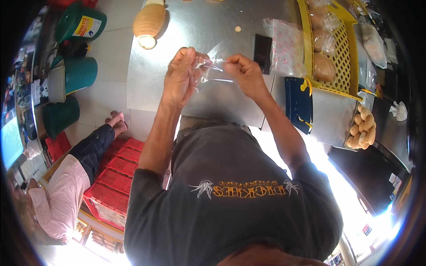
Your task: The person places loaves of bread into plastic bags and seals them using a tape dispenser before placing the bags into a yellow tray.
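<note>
A crumpled piece of clear plastic film or bag is stretched between my two hands, above the stainless-steel table. My left hand grips its bunched left part, thumb uppermost. With bent fingers, my right hand pinches its other end. Beyond my left hand lies a ridged tan bread loaf, its pale end towards me. A small pale round piece rests farther back. Just right of my right hand are a dark phone and a stack of clear plastic bags with pink print.
At right, a yellow plastic crate holds bagged round loaves. Nearer lies a dark blue flat object with yellow clips, beside a cluster of tan rounded items. Leftward are green buckets, red crates and another person.
</note>
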The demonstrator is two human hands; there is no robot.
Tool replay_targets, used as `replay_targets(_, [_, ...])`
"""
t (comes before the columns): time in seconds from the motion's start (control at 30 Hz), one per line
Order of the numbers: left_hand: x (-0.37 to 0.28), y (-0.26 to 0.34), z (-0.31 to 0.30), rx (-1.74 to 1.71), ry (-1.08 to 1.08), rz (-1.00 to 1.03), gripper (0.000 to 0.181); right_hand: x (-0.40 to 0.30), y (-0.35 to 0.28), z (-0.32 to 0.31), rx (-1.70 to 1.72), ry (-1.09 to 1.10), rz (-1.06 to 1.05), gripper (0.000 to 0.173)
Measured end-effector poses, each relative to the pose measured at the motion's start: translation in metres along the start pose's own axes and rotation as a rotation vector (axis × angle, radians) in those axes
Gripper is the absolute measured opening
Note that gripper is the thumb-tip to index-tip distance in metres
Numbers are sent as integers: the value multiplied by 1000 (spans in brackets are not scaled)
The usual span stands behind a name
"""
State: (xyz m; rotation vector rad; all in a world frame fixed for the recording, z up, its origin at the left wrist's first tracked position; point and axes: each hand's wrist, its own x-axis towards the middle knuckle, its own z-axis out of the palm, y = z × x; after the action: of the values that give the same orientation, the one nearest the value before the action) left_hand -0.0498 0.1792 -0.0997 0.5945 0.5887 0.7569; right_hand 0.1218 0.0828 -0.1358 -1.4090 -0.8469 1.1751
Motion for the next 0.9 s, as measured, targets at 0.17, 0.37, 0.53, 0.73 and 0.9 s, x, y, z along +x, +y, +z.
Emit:
replay_targets(0.17, [-1, -4, 9, -16, 44, -52, 31, -18, -41, 11, 207, -374, 132, 26])
replay_targets(0.37, [14, 4, -1, 189, 43, -27, 32, 8, -44, -3, 134, -570, -185, 12])
replay_targets(0.53, [33, 8, -46, 231, -235, -156, 33, 30, -74, -16, 262, -492, -34, 20])
replay_targets(0.73, [50, 42, -27, 168, -593, -65, 37, 61, -67, -22, 943, -388, 55, 30])
replay_targets(0.9, [103, 80, -30, -441, -673, -202, 35, 61, -85, -15, 887, -399, 272, 25])
